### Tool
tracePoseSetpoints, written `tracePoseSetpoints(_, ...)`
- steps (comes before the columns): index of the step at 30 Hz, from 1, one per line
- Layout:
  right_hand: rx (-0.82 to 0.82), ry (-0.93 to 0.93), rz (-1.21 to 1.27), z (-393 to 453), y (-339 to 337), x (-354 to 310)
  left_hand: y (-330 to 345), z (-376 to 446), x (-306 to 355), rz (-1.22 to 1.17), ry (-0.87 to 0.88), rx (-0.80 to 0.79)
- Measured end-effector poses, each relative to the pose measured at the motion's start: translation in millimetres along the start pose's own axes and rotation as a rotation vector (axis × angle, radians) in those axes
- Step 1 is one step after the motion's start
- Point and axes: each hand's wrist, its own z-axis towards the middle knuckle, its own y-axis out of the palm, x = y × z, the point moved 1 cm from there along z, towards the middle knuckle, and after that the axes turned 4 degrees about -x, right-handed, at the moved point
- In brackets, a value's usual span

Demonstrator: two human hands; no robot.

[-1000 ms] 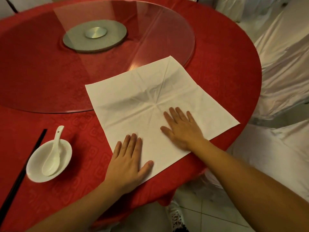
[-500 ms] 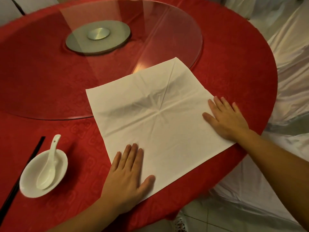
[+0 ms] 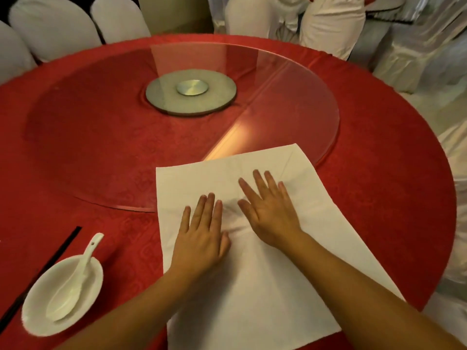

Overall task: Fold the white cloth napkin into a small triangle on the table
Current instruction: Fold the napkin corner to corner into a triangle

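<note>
The white cloth napkin [image 3: 265, 286] lies spread flat as one unfolded square on the red tablecloth [image 3: 394, 173], its far corner resting over the rim of the glass turntable. My left hand [image 3: 202, 236] presses palm down on the napkin's middle, fingers straight and slightly apart. My right hand [image 3: 271, 210] lies flat beside it, a little farther out, fingers spread. Both hands hold nothing. Faint creases cross the cloth near my fingertips. My forearms cover part of the near half.
A round glass turntable [image 3: 101, 137] with a metal hub [image 3: 192, 90] fills the table's centre. At the near left stand a white bowl [image 3: 35, 317] with a white spoon [image 3: 75, 279] and black chopsticks [image 3: 45, 269]. White-covered chairs [image 3: 50, 26] ring the table.
Both hands have slid in to the napkin's middle: the right hand came back from the right edge, the left moved up from the near edge. The view has tilted up.
</note>
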Motion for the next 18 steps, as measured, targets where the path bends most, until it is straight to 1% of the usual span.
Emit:
tracePoseSetpoints(3, -0.01, -0.089, -0.038, 52.6, 7.4, -23.8, 18.2, 38.0, -15.5, 0.06, -0.122, -0.013)
tracePoseSetpoints(7, -0.034, -0.127, -0.016, 102.1, 19.8, -25.5, 26.0, 75.1, -38.3, 0.016, -0.214, 0.043)
tracePoseSetpoints(9, -0.061, -0.119, 0.019, 113.4, 27.9, -22.7, 25.4, 87.8, -46.5, -0.003, -0.236, 0.057)
tracePoseSetpoints(12, -0.113, -0.091, 0.059, 120.0, 39.1, -19.7, 26.7, 99.2, -50.7, -0.033, -0.243, -0.01)
tracePoseSetpoints(15, -0.138, -0.09, -0.009, 122.8, 42.7, -13.5, 28.2, 104.6, -53.2, -0.052, -0.261, -0.066)
tracePoseSetpoints(18, -0.155, -0.057, -0.043, 124.2, 38.9, 8.0, 24.9, 106.9, -69.6, -0.08, -0.336, -0.076)
